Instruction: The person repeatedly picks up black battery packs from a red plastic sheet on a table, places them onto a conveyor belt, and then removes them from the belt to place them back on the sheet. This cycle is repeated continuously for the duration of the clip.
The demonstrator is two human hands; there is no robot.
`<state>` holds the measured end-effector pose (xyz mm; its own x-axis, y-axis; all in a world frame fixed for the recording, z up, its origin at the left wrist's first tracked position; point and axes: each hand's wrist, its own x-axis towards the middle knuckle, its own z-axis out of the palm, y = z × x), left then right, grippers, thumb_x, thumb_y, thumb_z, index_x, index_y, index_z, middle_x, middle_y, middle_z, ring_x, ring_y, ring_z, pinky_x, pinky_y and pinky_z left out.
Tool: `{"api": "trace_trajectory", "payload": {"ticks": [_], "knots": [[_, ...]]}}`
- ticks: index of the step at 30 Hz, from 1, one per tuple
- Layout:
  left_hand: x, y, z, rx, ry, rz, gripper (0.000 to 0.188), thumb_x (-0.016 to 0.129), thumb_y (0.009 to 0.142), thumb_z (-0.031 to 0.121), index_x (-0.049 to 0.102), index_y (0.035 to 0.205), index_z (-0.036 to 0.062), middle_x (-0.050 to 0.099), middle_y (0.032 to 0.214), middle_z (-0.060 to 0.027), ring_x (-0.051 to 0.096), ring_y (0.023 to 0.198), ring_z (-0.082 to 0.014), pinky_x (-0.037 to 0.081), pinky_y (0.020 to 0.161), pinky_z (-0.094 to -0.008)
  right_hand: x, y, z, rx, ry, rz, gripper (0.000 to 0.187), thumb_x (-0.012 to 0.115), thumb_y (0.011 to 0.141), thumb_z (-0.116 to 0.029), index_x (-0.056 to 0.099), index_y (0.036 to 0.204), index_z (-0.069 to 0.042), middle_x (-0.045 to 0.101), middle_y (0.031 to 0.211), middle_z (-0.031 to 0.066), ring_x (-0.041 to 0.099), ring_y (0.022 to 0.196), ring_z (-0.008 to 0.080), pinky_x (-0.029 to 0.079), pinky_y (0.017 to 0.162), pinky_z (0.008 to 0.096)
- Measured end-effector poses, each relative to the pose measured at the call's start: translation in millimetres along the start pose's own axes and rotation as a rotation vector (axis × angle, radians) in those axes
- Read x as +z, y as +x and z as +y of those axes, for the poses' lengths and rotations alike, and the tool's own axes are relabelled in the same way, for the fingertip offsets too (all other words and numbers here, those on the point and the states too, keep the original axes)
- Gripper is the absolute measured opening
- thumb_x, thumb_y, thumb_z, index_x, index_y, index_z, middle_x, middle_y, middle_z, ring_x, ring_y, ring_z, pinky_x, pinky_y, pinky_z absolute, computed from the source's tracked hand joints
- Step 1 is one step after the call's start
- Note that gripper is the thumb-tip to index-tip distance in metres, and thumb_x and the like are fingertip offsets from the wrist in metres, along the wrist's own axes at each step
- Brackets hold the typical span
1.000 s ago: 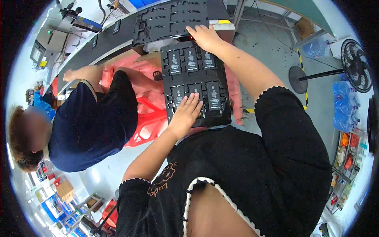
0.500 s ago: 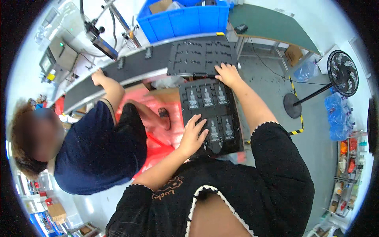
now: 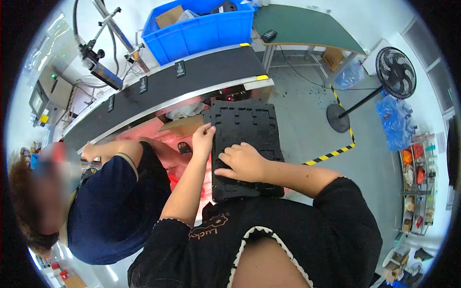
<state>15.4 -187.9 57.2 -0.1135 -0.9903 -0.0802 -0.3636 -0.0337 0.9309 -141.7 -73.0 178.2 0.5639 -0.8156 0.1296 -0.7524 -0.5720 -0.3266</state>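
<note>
In front of me a molded black plastic tray lies face up on the stack, and it hides the parts that lay below. My left hand grips the tray's left edge near its far corner, thumb and fingers closed on the rim. My right hand rests on the tray's near half with its fingers apart, holding nothing. Beyond the tray, flat black rectangular parts with pale markings, one of them farthest right, lie spaced out along the black conveyor belt.
A co-worker in a dark blue shirt sits at my left by the belt. Behind it stand a blue bin and a green table. To the right are a black fan, yellow-black floor tape and a shelf rack.
The tray has come off the belt onto the stack, covering the printed parts. My left hand moved to its edge, my right hand onto its top. Another part shows on the belt.
</note>
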Motion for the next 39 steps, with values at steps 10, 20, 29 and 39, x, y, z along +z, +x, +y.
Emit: {"api": "trace_trajectory", "payload": {"ticks": [10,20,29,39], "knots": [[26,-8,-28,0.069,0.144,0.215,0.035,0.043,0.098,0.025,0.059,0.117,-0.0005,0.064,0.1,-0.0247,0.061,0.094,-0.0388,0.045,0.085,-0.0422,84,-61,133,1.047,0.576,0.483,0.053,0.057,0.091,-0.038,0.053,0.125,0.003,0.058,0.12,0.0234,0.057,0.109,0.0322,0.042,0.091,0.042],[29,-10,-14,-0.12,0.149,0.167,0.031,0.043,0.096,0.017,0.058,0.115,-0.0031,0.065,0.102,-0.0202,0.062,0.094,-0.0304,0.045,0.085,-0.0367,20,-55,162,1.247,1.194,0.066,0.056,0.069,0.081,-0.044,0.061,0.113,0.002,0.064,0.109,0.0161,0.063,0.094,0.0283,0.049,0.076,0.041],[14,-34,17,-0.125,0.176,0.134,0.033,0.042,0.095,0.011,0.051,0.122,-0.0053,0.062,0.107,-0.0266,0.06,0.103,-0.0391,0.045,0.089,-0.0411,-62,17,216,0.755,0.199,-0.741,0.076,0.06,0.079,-0.065,0.063,0.105,0.007,0.066,0.088,0.0241,0.066,0.082,0.0327,0.054,0.074,0.0435],[-36,17,142,-0.272,1.107,-0.723,0.021,0.051,0.091,0.016,0.06,0.095,-0.0029,0.062,0.096,-0.031,0.062,0.09,-0.0425,0.05,0.076,-0.0493,-63,235,386,0.173,-0.238,-0.188,0.098,0.081,0.057,-0.032,0.037,0.138,0.0,0.042,0.134,0.0255,0.043,0.124,0.0364,0.037,0.104,0.0406]]}}
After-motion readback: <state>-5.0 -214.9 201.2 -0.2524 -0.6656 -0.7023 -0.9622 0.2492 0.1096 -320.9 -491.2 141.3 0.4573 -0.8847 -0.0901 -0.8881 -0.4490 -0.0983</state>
